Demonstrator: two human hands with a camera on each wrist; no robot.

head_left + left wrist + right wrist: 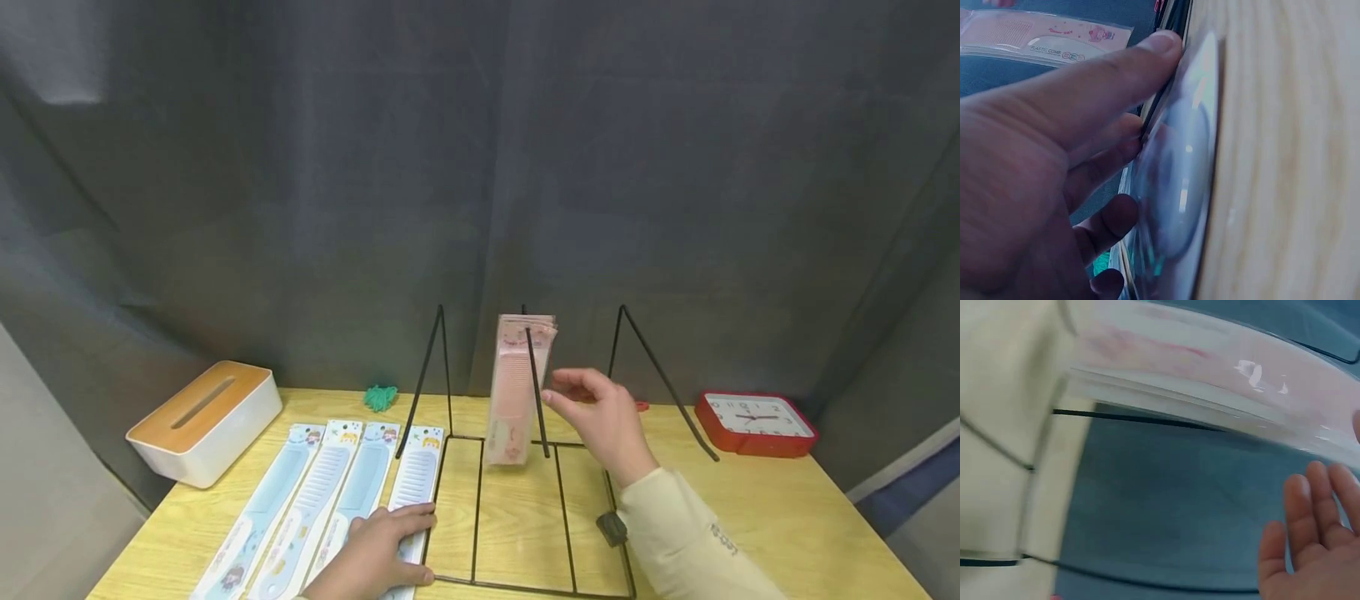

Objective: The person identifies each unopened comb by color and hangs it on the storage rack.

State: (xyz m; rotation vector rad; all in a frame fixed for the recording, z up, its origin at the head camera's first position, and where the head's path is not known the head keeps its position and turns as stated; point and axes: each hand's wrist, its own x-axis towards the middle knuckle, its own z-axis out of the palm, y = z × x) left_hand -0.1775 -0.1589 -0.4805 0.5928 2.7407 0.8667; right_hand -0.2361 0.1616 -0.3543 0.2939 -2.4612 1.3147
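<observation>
Pink combs (513, 392) in clear packaging hang from the middle hook of a black wire display rack (478, 508). My right hand (603, 425) is just to their right, thumb and fingers apart and bent, holding nothing. In the right wrist view, the fingers (1304, 519) are spread below the pink packages (1210, 369). My left hand (375, 546) rests at the rack's left edge, over the nearest packaged blue comb (417, 471). Its extended thumb and loosely bent fingers touch the wire and the package (1179, 169) in the left wrist view.
Several packaged blue combs (270, 492) lie side by side left of the rack. A tissue box (225, 433) with a wooden lid stands at the far left. Green string (380, 397) lies behind. A red clock (757, 423) and a small black object (612, 528) are on the right.
</observation>
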